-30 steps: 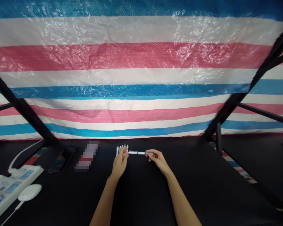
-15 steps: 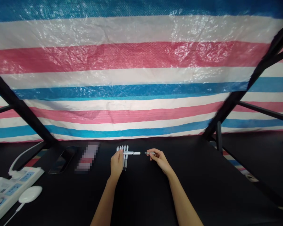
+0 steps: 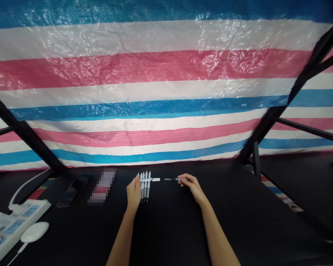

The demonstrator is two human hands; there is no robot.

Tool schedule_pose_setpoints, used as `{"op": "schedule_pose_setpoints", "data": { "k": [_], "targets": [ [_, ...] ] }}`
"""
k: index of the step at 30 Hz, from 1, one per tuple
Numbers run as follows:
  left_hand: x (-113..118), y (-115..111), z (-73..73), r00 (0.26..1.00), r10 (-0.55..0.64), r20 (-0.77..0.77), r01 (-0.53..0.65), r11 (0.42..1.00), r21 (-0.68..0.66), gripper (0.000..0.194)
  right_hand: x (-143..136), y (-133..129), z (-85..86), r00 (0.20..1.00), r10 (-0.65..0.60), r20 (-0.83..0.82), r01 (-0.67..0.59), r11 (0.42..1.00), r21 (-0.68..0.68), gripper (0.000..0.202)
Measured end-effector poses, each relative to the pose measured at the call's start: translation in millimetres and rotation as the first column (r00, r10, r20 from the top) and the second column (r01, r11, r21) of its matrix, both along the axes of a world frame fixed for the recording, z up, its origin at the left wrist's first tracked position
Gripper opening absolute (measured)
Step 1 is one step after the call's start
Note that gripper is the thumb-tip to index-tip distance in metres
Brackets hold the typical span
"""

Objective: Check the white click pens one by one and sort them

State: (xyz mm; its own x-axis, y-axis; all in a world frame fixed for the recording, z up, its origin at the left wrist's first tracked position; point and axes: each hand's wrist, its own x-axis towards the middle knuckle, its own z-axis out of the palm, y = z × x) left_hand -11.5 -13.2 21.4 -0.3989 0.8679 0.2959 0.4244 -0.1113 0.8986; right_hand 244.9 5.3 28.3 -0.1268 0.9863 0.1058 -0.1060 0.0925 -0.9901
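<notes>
My left hand (image 3: 133, 192) is closed around a white pen barrel (image 3: 155, 179), which lies level and points right, above a row of pens. Several white pens with grey lower parts (image 3: 144, 190) lie side by side on the black table, partly behind the barrel and my fingers. My right hand (image 3: 191, 186) pinches a thin pen refill (image 3: 170, 179) whose free end points left at the barrel's open end. A short gap separates the two. Some clear or grey part sits at the fingertips, too small to make out.
To the left lie a dark phone (image 3: 72, 191) and a pixelated flat item (image 3: 102, 186). A white power strip (image 3: 19, 225) and a white round charger (image 3: 35, 232) stand at the left edge. Black frame bars (image 3: 256, 159) rise either side before a striped sheet (image 3: 155, 136).
My hands have drawn slightly apart. The thin refill now sticks out leftward from my right fingers, and the dark tip at the barrel's end is gone. The view shifted slightly.
</notes>
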Motion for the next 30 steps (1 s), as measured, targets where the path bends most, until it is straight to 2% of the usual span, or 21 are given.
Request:
{"op": "schedule_pose_setpoints", "data": {
  "k": [13,23,30],
  "targets": [
    [4,2,-10.1,0.998,-0.044,-0.033,0.044,0.999,0.005,0.048,-7,-1,0.6,0.998,0.063,0.029,-0.063,0.998,0.006,0.029],
    [11,0,-6.7,0.992,-0.071,-0.104,0.073,0.997,0.018,0.046,-20,-4,-1.2,0.992,0.120,0.047,-0.121,0.993,0.010,0.028],
    [14,-1,-4.9,0.980,-0.105,-0.172,0.109,0.994,0.019,0.045,-30,-3,-10.2,0.985,0.160,0.058,-0.162,0.987,0.025,0.028]
  ]
}}
